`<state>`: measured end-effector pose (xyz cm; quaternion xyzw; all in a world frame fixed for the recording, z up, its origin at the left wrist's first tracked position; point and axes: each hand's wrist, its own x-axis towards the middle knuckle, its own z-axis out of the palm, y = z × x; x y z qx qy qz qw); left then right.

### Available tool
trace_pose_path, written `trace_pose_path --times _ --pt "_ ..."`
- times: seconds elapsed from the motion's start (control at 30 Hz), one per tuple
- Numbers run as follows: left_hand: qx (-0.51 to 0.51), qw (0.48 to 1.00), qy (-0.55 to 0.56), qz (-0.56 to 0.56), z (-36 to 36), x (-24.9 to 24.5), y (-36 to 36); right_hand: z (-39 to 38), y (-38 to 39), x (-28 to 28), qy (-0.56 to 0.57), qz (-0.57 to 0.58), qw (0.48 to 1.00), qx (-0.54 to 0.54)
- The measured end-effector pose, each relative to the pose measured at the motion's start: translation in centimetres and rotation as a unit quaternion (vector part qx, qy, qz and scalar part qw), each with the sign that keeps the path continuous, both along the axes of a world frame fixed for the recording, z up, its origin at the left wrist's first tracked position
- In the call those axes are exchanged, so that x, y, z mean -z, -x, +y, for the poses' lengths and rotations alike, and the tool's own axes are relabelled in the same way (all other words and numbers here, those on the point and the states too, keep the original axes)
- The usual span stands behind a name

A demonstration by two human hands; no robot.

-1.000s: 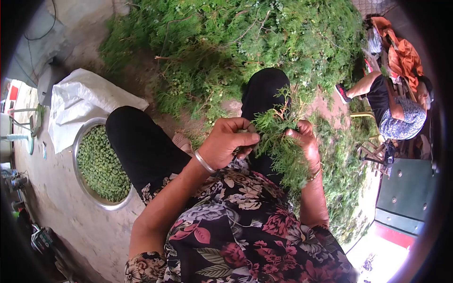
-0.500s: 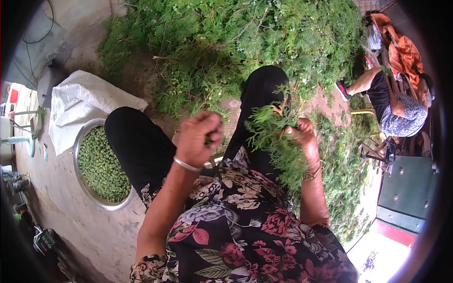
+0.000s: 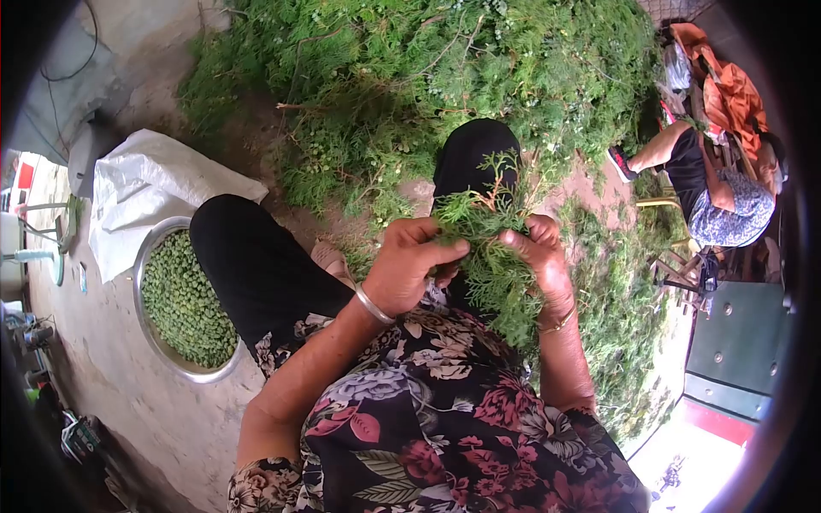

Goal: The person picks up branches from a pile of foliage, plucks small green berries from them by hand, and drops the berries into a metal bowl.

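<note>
Above my lap, an evergreen sprig (image 3: 500, 295) with feathery green foliage and a brownish stem is held between both hands. My right hand (image 3: 546, 256), with a thin bracelet at the wrist, grips it between thumb and bent fingers. My left hand (image 3: 410, 265), wearing a silver bangle, is closed at the sprig's other side, thumb and fingers pinched on the foliage; what lies inside its palm is hidden. Beside my left knee stands a round metal basin (image 3: 144, 295) filled with small green cones (image 3: 184, 299).
A large heap of cut evergreen branches (image 3: 530, 77) spreads ahead of my knees and down the right side. A white woven sack (image 3: 162, 192) lies behind the basin. At the right sits another person (image 3: 731, 205) in a patterned top, near an orange cloth (image 3: 731, 90).
My left hand, a blurred fist apart from the sprig before, has moved right onto the foliage. My right hand keeps its hold, the sprig shifting slightly.
</note>
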<state>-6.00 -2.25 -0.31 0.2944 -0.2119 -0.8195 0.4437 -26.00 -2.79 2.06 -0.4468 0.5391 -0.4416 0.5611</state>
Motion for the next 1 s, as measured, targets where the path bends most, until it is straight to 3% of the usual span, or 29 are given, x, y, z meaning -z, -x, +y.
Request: trace_pose_path --times 0.07,0.17,0.27,0.33,0.4,0.47,0.5,0.6,0.67,0.73,0.83,0.9,1.0 --pt "-0.008 0.998 -0.057 0.008 0.3 -0.5 -0.4 -0.1 -0.6 -1.1 0.018 0.018 0.998 -0.054" --pt "-0.016 0.997 0.004 -0.076 1.1 -0.4 -1.0 -0.2 -0.7 -0.2 0.068 0.072 0.991 -0.092" --pt "-0.019 0.999 0.008 -0.037 1.4 1.5 -2.6 -0.5 -0.1 0.7 0.103 0.135 0.976 -0.133" --pt "0.042 0.988 0.028 0.144 0.9 2.0 -3.8 -0.9 0.4 0.3 0.047 0.091 0.991 -0.084" --pt "0.024 0.989 -0.016 0.143 1.3 0.9 -4.3 -1.4 0.6 1.0 0.028 0.042 0.997 -0.063" --pt "-0.038 0.996 -0.067 0.036 1.8 -0.6 -4.0 -1.4 -1.0 -0.5 0.039 0.047 0.998 -0.014" --pt "-0.038 0.996 -0.066 0.036 2.0 -0.6 -3.7 -1.6 -0.8 -0.4 0.085 0.101 0.990 -0.045" --pt "0.000 0.999 0.006 -0.046 2.5 -0.8 -3.0 -1.2 -1.9 -0.6 0.062 0.144 0.987 -0.024" --pt "0.100 0.978 0.075 -0.166 2.6 -2.0 -2.7 -1.4 -2.5 0.4 0.059 0.121 0.991 -0.012" --pt "0.117 0.974 0.091 -0.170 2.8 -2.4 -2.0 -1.4 -3.3 0.3 0.134 0.154 0.979 -0.021" --pt "0.084 0.983 0.051 -0.155 3.1 -2.7 -1.2 -1.0 -4.1 0.3 0.163 0.234 0.958 -0.035" --pt "0.045 0.996 0.001 -0.081 3.2 -2.9 -0.9 -0.5 -5.0 -0.4 0.164 0.290 0.942 -0.036" --pt "0.032 0.993 -0.053 -0.104 3.5 -3.2 -0.9 -0.3 -5.3 1.0 0.204 0.307 0.929 -0.028"
